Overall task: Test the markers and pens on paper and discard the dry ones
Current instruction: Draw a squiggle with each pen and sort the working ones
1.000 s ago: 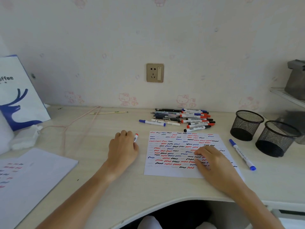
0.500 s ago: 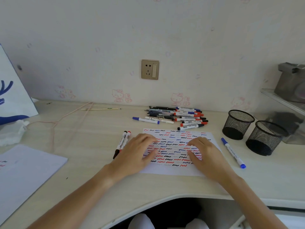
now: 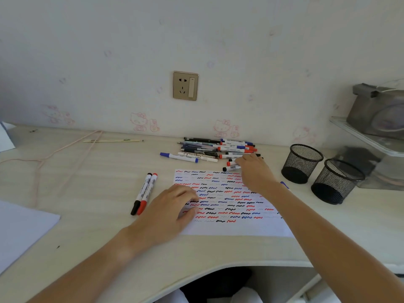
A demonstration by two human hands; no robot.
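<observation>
Markers and pens [image 3: 218,149] lie in a pile at the back of the table [image 3: 87,171], so we have many left to try. Our paper [image 3: 229,206] is nearly full of red, blue and black squiggles. Two markers [image 3: 144,193] rest apart on the left. Our left hand [image 3: 170,211] lies flat on the paper, fingers relaxed. Our right hand [image 3: 254,171] reaches the pile's near edge; we cannot tell if it pinches one. Both mesh cups [image 3: 317,171] look empty.
</observation>
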